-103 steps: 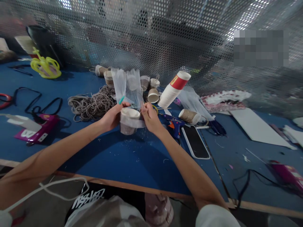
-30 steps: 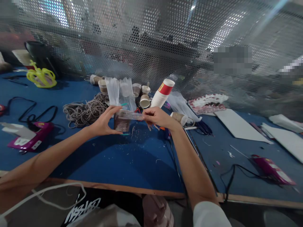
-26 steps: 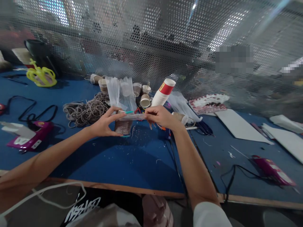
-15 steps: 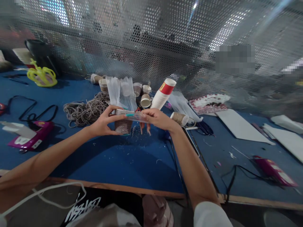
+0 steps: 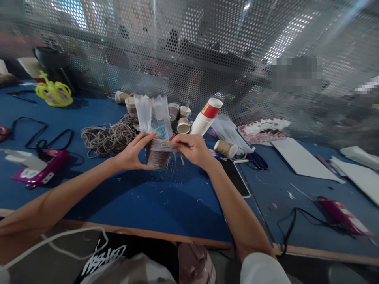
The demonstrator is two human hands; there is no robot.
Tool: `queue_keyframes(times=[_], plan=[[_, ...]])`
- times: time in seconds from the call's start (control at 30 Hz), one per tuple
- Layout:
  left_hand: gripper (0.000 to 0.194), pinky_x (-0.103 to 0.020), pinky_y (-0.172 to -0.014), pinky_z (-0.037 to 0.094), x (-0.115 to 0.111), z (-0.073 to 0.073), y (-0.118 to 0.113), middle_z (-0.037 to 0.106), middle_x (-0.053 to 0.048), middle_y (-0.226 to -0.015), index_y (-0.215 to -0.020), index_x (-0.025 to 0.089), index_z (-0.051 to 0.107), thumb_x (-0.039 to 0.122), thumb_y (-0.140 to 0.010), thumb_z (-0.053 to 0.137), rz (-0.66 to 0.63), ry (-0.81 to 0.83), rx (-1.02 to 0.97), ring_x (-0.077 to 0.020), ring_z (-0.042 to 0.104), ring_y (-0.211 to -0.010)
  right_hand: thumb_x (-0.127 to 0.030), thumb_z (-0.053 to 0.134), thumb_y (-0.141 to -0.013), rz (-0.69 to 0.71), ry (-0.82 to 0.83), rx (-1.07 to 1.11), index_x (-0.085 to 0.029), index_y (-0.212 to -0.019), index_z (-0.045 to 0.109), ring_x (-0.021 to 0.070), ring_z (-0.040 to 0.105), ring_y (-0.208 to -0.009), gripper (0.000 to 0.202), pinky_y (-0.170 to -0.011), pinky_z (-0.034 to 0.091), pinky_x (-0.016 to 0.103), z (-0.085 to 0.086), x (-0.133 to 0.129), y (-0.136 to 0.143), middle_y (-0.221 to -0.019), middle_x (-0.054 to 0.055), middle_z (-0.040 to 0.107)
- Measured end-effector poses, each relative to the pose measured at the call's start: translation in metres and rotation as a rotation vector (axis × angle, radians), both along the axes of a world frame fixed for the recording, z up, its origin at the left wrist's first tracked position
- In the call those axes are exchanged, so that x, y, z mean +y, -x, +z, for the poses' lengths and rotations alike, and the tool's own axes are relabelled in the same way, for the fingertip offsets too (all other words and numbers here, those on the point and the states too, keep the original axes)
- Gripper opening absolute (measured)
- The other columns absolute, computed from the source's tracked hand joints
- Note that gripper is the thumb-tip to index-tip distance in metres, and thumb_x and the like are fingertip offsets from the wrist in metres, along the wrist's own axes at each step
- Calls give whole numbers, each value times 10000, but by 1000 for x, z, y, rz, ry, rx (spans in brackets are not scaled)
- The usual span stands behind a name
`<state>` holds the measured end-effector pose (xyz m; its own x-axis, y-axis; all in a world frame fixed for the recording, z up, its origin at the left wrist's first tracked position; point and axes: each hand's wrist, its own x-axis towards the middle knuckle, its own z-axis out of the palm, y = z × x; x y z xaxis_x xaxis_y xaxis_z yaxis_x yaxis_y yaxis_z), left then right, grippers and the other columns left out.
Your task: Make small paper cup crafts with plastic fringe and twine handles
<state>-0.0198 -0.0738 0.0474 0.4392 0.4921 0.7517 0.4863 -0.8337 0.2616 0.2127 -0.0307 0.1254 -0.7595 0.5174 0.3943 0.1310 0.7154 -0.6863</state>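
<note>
My left hand (image 5: 133, 153) grips a tapered cup wrapped in grey-brown cord (image 5: 157, 158), with the thumb low and the fingers at its top. Across the cup's upper band lies a translucent whitish strip (image 5: 162, 144). At the cup's right side my right hand (image 5: 194, 149) is closed in a pinch at the strip's end. Just how its fingertips meet the strip is partly hidden. Behind the cup stand white sheer pieces of material (image 5: 144, 114). A loose heap of grey-brown cord (image 5: 111, 139) lies left of them.
A leaning stack of paper cups (image 5: 204, 118) and a spool (image 5: 225, 148) are behind my right hand. A phone (image 5: 235, 177) lies by my right forearm. Purple devices with black cords lie left (image 5: 44, 167) and right (image 5: 345, 215). A yellow crown (image 5: 55, 94) stands far left.
The cup has shifted slightly right and shows more of its side. My left fingers have drawn back from across its front to its top edge. The strip now lies closer against the cup.
</note>
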Motion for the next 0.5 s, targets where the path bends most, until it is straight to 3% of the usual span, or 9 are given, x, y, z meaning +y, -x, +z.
queue_keyframes(times=[0.2, 0.5], plan=[[1084, -380, -794, 582, 1, -1, 0, 512, -164, -1237, -1548, 272, 80, 463, -735, 771, 8, -10, -16, -277, 544, -1091, -254, 482, -947, -89, -235, -66, -199, -773, 575, 116, 534, -596, 205, -593, 408, 261, 1, 0, 1, -656, -4, 582], [888, -388, -820, 562, 5, -3, -1, 489, -136, -1212, -1518, 332, 231, 500, -788, 707, 34, -189, -13, -264, 544, -1076, -311, 449, -972, -140, -266, -84, -194, -745, 519, 119, 501, -565, 265, -568, 330, 253, -9, 6, 3, -614, -8, 540]])
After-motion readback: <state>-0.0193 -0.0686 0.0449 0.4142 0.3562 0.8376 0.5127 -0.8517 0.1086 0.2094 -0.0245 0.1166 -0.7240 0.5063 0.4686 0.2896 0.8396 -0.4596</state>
